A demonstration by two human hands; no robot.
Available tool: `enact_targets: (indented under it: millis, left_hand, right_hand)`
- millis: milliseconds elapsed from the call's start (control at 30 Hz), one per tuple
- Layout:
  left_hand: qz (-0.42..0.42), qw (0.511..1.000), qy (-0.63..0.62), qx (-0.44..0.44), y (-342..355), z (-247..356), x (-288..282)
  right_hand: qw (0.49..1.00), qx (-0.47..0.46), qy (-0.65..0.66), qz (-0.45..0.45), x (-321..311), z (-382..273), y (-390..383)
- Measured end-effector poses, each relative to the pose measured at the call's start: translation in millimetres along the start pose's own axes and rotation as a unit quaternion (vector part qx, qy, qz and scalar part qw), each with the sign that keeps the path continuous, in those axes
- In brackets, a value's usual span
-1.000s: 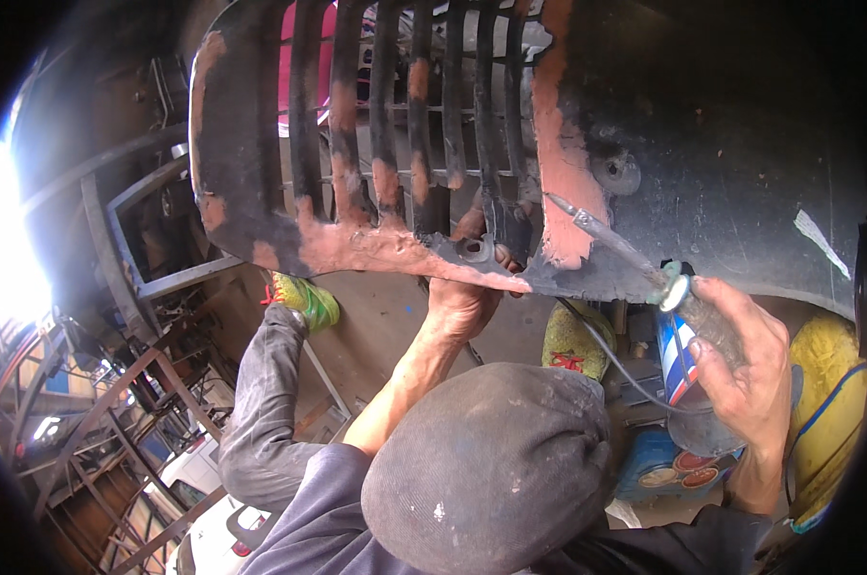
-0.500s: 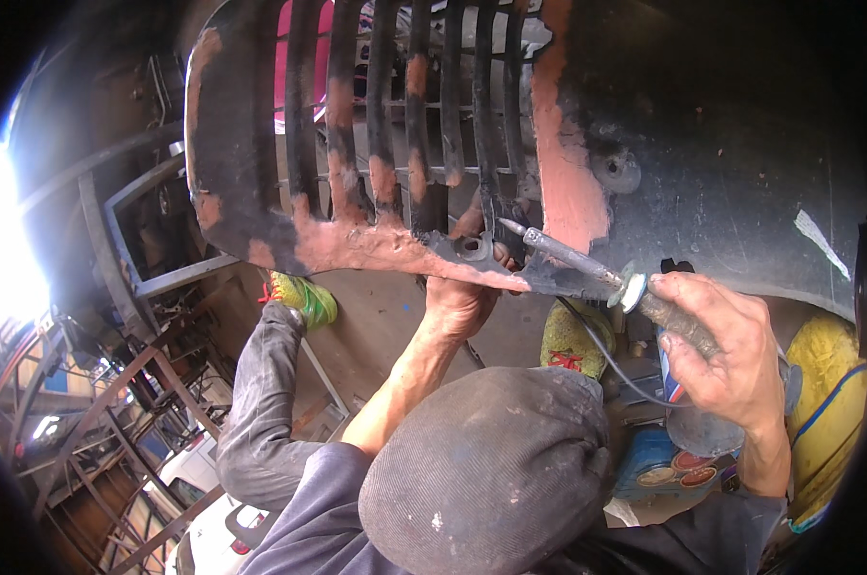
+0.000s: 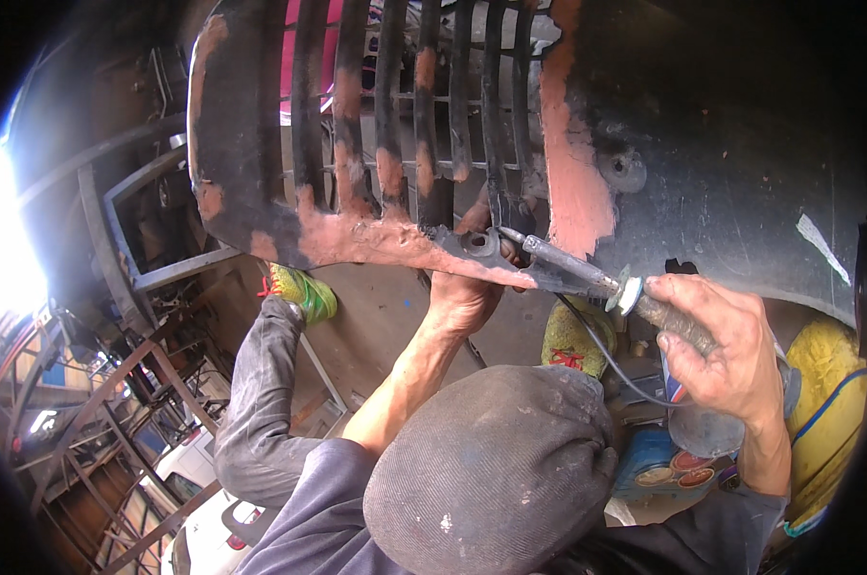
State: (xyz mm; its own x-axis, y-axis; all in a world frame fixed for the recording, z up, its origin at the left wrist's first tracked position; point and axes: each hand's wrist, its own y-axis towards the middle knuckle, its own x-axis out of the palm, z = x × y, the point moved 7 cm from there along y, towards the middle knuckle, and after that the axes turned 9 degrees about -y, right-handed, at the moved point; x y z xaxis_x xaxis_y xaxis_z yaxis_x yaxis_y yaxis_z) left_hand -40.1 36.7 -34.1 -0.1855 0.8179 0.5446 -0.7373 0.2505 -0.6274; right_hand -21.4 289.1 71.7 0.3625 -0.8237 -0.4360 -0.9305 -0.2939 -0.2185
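A black plastic bumper (image 3: 706, 144) with slatted grille (image 3: 309, 144) and salmon-pink patches (image 3: 572, 192) spans the top. My left hand (image 3: 460, 302) grips its lower edge from below, fingers curled up behind a small holed tab (image 3: 476, 243); some fingertips show through the gaps. My right hand (image 3: 716, 350) is closed on the wrapped handle of a soldering iron (image 3: 567, 261), whose metal tip reaches the grille's rightmost slats beside that tab, apparently touching them. A black cord hangs below the bumper.
Metal frames (image 3: 117, 402) fill the left, near a white vehicle (image 3: 213, 537). A dark cap (image 3: 491, 470), legs and yellow-green shoes (image 3: 572, 340) occupy the bottom and middle. Below the iron are a metal can (image 3: 702, 431) and blue container (image 3: 644, 455); a yellow object (image 3: 821, 402) is at right.
My right hand has moved left with the soldering iron, bringing its tip from the pink patch to the slats by the tab. The bumper has shifted slightly right and up since half a second ago.
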Motion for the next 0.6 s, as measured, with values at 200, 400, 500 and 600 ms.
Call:
enact_targets:
  millis: [200,400,500,600]
  left_hand:
    - [-0.008,0.995,0.095,0.037,1,3,9]
    - [0.01,0.998,0.063,0.014,2,2,9]
    - [0.031,0.998,0.044,0.012,2,1,7]
    - [0.011,0.997,0.073,0.009,2,1,1]
  right_hand:
    - [0.996,0.064,0.065,-0.005,-1,9,-2]
    - [0.99,0.106,0.089,0.013,-4,24,-4]
    - [0.988,0.137,0.075,-0.006,-4,28,-2]
    - [0.981,0.174,0.065,-0.057,-4,21,1]
